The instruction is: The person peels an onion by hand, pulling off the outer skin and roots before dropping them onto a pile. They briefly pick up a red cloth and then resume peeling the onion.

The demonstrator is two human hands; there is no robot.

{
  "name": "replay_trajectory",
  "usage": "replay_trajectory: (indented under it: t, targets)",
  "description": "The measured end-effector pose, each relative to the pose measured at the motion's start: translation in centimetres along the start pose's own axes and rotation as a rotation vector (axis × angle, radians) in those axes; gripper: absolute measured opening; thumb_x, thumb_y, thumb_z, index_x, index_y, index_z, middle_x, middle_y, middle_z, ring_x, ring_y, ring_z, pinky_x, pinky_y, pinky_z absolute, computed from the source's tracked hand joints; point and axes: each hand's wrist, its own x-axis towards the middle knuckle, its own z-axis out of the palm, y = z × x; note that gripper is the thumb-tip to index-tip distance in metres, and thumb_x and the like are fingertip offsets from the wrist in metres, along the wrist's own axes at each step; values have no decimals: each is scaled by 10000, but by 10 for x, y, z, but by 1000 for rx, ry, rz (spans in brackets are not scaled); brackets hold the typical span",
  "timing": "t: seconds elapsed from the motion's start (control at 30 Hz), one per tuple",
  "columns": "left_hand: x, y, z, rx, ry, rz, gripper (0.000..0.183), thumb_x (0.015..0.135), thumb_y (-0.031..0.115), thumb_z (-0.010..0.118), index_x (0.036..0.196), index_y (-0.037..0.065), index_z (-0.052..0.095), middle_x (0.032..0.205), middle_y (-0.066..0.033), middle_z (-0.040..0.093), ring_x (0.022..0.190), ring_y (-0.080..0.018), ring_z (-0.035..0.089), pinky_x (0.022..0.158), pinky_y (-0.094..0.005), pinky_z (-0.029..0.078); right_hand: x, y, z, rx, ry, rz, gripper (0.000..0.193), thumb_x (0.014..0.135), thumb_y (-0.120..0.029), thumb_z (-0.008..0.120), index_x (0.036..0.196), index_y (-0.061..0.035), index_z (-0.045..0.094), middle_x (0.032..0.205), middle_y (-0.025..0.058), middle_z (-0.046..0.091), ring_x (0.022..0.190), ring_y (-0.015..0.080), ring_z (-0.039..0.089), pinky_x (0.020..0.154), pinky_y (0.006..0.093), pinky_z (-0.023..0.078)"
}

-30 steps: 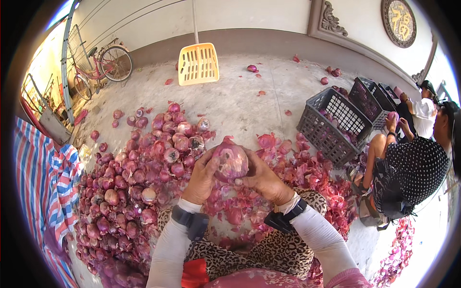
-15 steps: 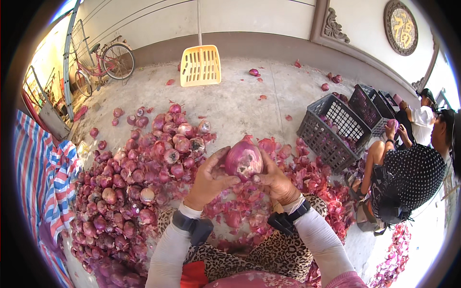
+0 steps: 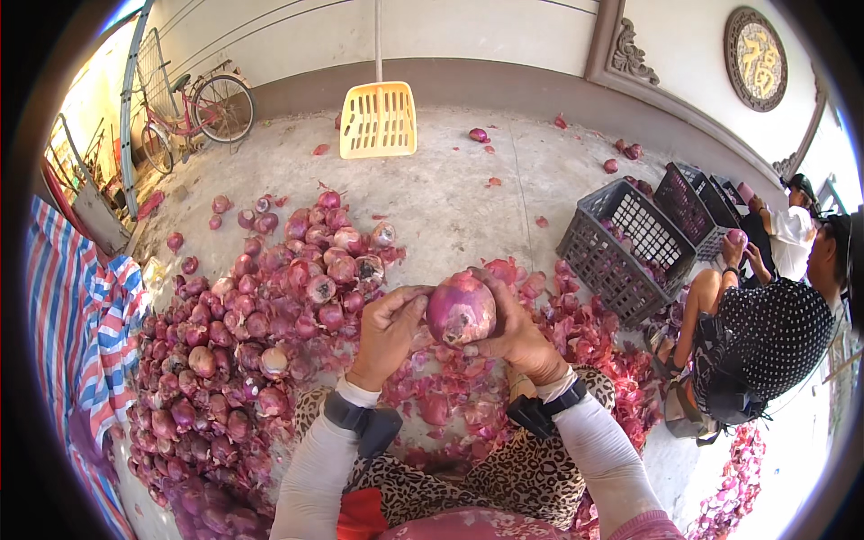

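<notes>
Centrally, over the near part of the concrete floor (image 3: 450, 202), a large red onion (image 3: 462, 309) is held up between two bare hands. It is clasped from the right by the right hand (image 3: 523, 335), with the fingers wrapped round its far side and the thumb laid along its lower front. By the left hand (image 3: 389, 331), the onion's left side is met with bent fingers and thumb; whether skin is pinched there cannot be told.

The onion thus lies directly right of the left fingertips, and neither hand is clearly nearer. Its long axis appears to be pointed away from the body, with the neck at the far end and a pale, dark-spotted patch turned toward the wearer.

Below, loose skins (image 3: 436, 409) are scattered on the floor. Toward the floor's left edge, a pile of onions (image 3: 225, 351) is spread beside a striped sheet (image 3: 76, 306). Toward its far right corner, a black crate (image 3: 621, 256) is placed, partly filled with onions, near a seated co-worker (image 3: 765, 328).
</notes>
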Motion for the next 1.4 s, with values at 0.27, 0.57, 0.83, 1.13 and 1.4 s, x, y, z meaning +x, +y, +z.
replay_trajectory:
  t: [0.27, 0.57, 0.83, 1.13, 1.4]
  targets:
    - [1, 6, 2, -126, -106, -57, 339, 930, 157, 631, 1204, -33, 568, 1060, -43, 636, 921, -96, 592, 791, -244, 503, 2, 9, 0, -326, 12, -63, 993, 643, -54, 837, 1455, -17, 267, 1372, 156, 439, 1276, 258, 451, 1056, 351, 393]
    - [-1, -4, 5, -184, -48, -71, 252, 909, 52, 639, 1133, -50, 583, 1050, -46, 631, 930, -88, 602, 763, -223, 514, 3, 18, -1, -754, 81, -216, 936, 656, -158, 849, 1418, -14, 325, 1377, 217, 411, 1302, 340, 413, 1075, 390, 363]
    - [-1, -7, 12, -88, 98, -4, 153, 920, 64, 631, 1027, -45, 615, 957, -35, 638, 840, -63, 575, 735, -209, 480, 2, 18, 1, -794, 137, -234, 936, 652, -181, 858, 1400, 15, 330, 1347, 225, 430, 1261, 346, 447, 1053, 391, 384]
    - [2, -4, 12, 82, 190, 49, 137, 969, 110, 553, 934, -15, 598, 827, 8, 577, 766, -51, 478, 682, -218, 420, 1, 16, -3, -657, 188, -134, 883, 690, -278, 836, 1378, 45, 386, 1250, 218, 553, 1109, 294, 576, 928, 362, 469]
    - [2, -18, 12, 57, 214, -17, 139, 981, 140, 534, 944, 9, 566, 807, 7, 546, 759, -64, 448, 697, -221, 404, 0, 9, -3, -747, 185, -64, 882, 686, -318, 826, 1363, 52, 400, 1280, 231, 535, 1175, 325, 547, 969, 379, 454]
